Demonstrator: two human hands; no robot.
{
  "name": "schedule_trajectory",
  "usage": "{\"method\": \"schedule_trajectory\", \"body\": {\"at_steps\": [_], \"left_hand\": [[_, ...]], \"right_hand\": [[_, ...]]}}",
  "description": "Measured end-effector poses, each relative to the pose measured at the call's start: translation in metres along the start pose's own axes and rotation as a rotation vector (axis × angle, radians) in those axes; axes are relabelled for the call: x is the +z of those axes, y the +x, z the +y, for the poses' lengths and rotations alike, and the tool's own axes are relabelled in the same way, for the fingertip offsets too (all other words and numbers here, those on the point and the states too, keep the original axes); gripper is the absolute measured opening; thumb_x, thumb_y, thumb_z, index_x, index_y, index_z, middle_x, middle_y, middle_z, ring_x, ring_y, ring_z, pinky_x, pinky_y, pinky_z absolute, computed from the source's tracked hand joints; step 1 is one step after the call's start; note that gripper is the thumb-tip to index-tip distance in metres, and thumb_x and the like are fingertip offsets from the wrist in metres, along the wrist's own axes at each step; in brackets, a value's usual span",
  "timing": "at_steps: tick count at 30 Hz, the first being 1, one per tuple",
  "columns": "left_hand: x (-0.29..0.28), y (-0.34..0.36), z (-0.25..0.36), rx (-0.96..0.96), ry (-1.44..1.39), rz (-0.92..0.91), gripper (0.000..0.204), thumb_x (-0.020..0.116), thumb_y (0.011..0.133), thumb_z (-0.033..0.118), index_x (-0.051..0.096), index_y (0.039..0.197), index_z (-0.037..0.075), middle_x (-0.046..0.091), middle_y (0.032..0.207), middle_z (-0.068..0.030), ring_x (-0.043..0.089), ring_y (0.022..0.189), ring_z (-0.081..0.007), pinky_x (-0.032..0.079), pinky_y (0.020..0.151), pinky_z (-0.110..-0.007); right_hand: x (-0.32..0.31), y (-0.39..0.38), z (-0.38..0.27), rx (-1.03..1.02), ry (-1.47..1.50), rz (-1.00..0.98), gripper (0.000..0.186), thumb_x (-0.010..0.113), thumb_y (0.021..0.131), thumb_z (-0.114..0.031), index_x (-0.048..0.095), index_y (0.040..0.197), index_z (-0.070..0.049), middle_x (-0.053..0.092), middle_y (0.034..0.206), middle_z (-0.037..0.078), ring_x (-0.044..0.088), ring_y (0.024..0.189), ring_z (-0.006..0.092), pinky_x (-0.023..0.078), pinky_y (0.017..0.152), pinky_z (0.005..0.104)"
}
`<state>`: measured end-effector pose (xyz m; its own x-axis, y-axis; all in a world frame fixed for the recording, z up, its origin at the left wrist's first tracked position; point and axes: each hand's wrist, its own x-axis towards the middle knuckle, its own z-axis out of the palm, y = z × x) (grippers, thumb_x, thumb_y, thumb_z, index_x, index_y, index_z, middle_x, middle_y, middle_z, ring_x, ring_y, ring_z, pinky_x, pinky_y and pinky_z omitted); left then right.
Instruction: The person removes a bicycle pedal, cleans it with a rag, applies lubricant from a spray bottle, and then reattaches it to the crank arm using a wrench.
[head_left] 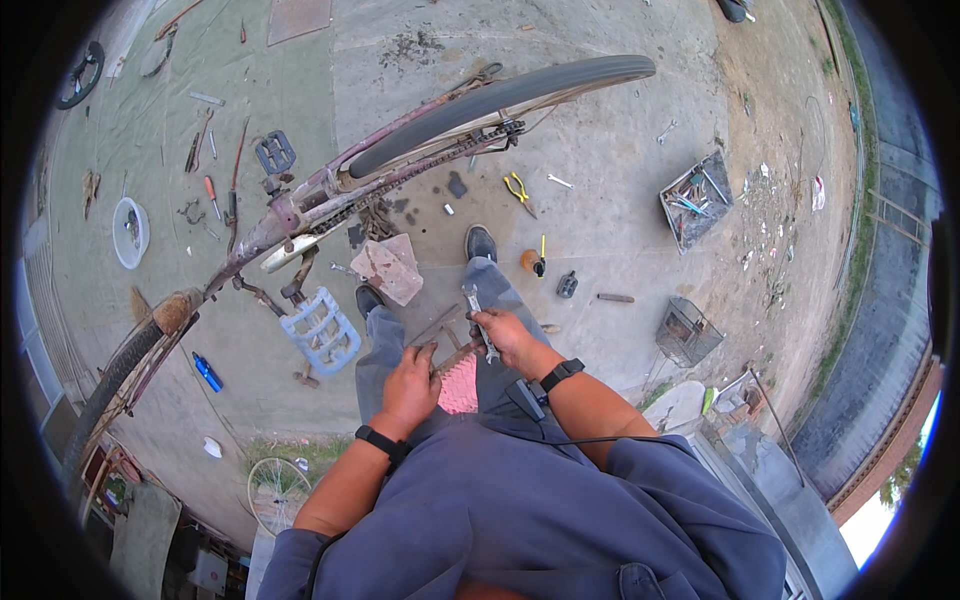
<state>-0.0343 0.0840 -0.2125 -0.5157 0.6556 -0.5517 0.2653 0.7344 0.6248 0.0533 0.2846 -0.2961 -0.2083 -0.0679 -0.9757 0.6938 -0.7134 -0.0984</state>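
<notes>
My right hand (pixel 508 338) is closed around a silver wrench (pixel 473 298), over my right thigh; both wrench ends stick out past the fingers. My left hand (pixel 408 388) rests over my left thigh with loosely bent fingers and nothing visible in it. Between my legs shows a pink woven seat (pixel 459 386). Ahead and to the left lies a worn bicycle frame (pixel 283 218), with a dark-tyred wheel (pixel 500 95) and a chain on its far part. A pale blue pedal (pixel 322 332) sits nearer my left foot.
A reddish stone slab (pixel 390 268) lies by my left shoe. Yellow-handled pliers (pixel 519 191), a small wrench (pixel 560 181) and an orange-brown bottle (pixel 532 262) are ahead. On the right stand a tool tray (pixel 678 226) and a wire basket (pixel 688 335). A white bowl (pixel 130 232) is far left.
</notes>
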Motion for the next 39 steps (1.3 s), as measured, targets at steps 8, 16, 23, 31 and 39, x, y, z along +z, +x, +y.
{"method": "schedule_trajectory", "body": {"at_steps": [8, 16, 23, 31, 39], "left_hand": [[-0.004, -0.001, 0.002, -0.051, 0.029, -0.064, 0.049, 0.065, 0.083, 0.013, 0.055, 0.131, 0.008, 0.057, 0.119, -0.0177, 0.065, 0.094, -0.0392, 0.055, 0.079, -0.047], [-0.008, -0.002, 0.009, -0.012, 0.088, -0.068, 0.050, 0.066, 0.082, 0.012, 0.055, 0.131, 0.008, 0.057, 0.119, -0.0177, 0.065, 0.094, -0.0389, 0.055, 0.079, -0.047], [-0.006, 0.000, 0.015, 0.003, 0.119, -0.108, 0.050, 0.066, 0.083, 0.012, 0.055, 0.132, 0.007, 0.057, 0.118, -0.0178, 0.065, 0.091, -0.0386, 0.054, 0.078, -0.048], [-0.007, 0.003, 0.025, 0.063, 0.172, -0.119, 0.049, 0.064, 0.084, 0.013, 0.055, 0.132, 0.008, 0.057, 0.120, -0.0171, 0.065, 0.095, -0.0386, 0.054, 0.081, -0.047], [-0.005, 0.010, 0.034, 0.074, 0.225, -0.147, 0.049, 0.064, 0.084, 0.013, 0.055, 0.132, 0.007, 0.057, 0.118, -0.0177, 0.065, 0.095, -0.0388, 0.054, 0.080, -0.047]], "right_hand": [[0.001, 0.000, 0.000, -0.035, -0.031, -0.011, 0.028, 0.058, 0.099, -0.023, 0.058, 0.113, 0.001, 0.061, 0.082, 0.010, 0.065, 0.064, 0.0208, 0.050, 0.051, 0.0300], [-0.005, 0.001, 0.007, -0.048, 0.033, -0.025, 0.028, 0.057, 0.099, -0.024, 0.059, 0.115, -0.001, 0.061, 0.084, 0.010, 0.065, 0.064, 0.0206, 0.052, 0.051, 0.0297], [-0.023, -0.002, 0.013, -0.051, 0.110, -0.021, 0.027, 0.056, 0.100, -0.025, 0.061, 0.115, -0.004, 0.062, 0.087, 0.009, 0.065, 0.065, 0.0198, 0.053, 0.055, 0.0312], [-0.048, -0.004, 0.020, -0.058, 0.234, -0.023, 0.028, 0.055, 0.101, -0.022, 0.060, 0.118, -0.002, 0.062, 0.088, 0.009, 0.068, 0.069, 0.0205, 0.055, 0.057, 0.0310], [-0.061, -0.009, 0.020, -0.085, 0.224, -0.004, 0.028, 0.054, 0.101, -0.022, 0.061, 0.118, -0.002, 0.062, 0.088, 0.009, 0.067, 0.069, 0.0205, 0.052, 0.055, 0.0301]]}}
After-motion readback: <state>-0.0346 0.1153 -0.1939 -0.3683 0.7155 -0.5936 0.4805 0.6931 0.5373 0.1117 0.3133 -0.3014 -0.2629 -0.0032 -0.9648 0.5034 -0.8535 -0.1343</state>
